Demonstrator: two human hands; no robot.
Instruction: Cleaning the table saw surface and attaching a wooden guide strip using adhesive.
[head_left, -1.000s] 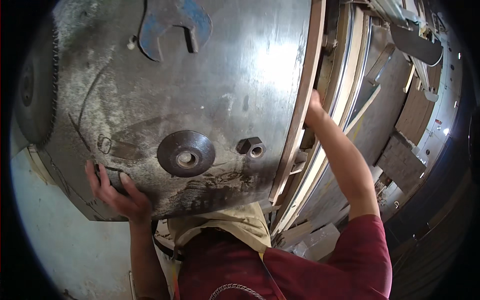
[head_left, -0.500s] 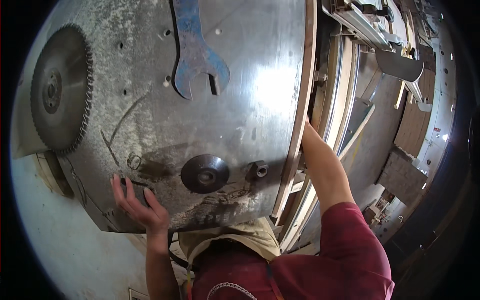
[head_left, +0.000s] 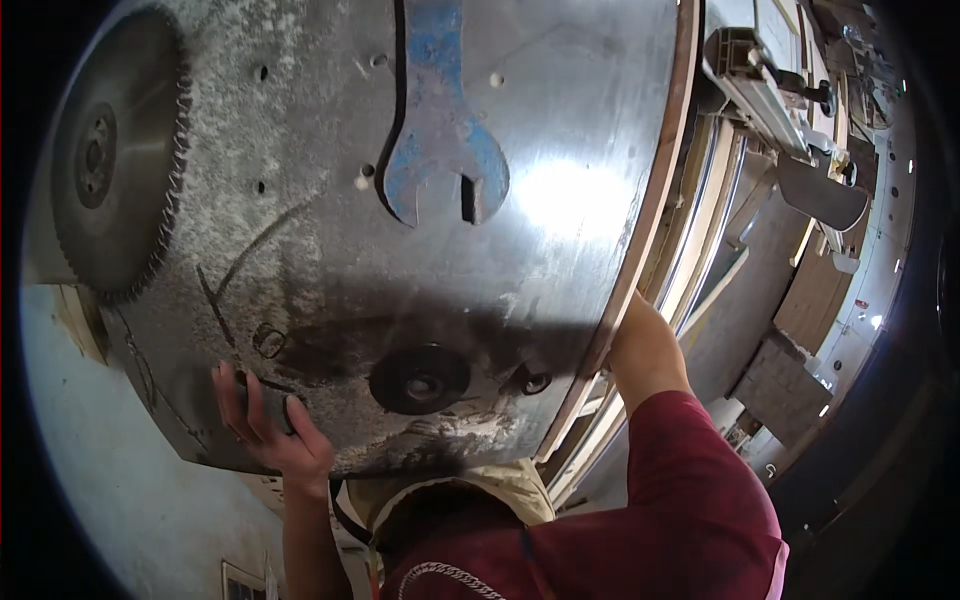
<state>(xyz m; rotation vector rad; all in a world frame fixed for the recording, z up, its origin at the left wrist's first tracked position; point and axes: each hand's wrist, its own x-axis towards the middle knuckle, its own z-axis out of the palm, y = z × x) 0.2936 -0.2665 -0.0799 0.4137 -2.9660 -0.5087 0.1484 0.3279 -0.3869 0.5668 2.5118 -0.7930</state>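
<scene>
Head view, left hand (head_left: 285,440): at the near left edge of the surface (head_left: 560,265), fingers spread and bent over the metal, thumb standing apart from them; the dark patch between thumb and fingers may be only shadow, hard to tell
Head view, right hand: hidden past the brown edge strip (head_left: 648,240); cannot tell whether it is spread or pinching anything; bare right arm (head_left: 645,350) reaches in just beside the strip, under a dark red sleeve (head_left: 685,450)
Head view, surface: grey metal, dusty and scuffed at left, bright glare at right, the left hand touching it
Head view, flange (head_left: 420,378): round, dark, hole at centre, lying in shadow toward the near side, to the right of the left hand
Head view, nut (head_left: 534,380): dark, just right of the flange, near the strip, apart from both
Head view, wrench (head_left: 440,150): blue and worn, open end toward the wearer, handle cut off by the top of the frame
Head view, saw blade (head_left: 125,165): round, toothed, far left, well apart from the flange
</scene>
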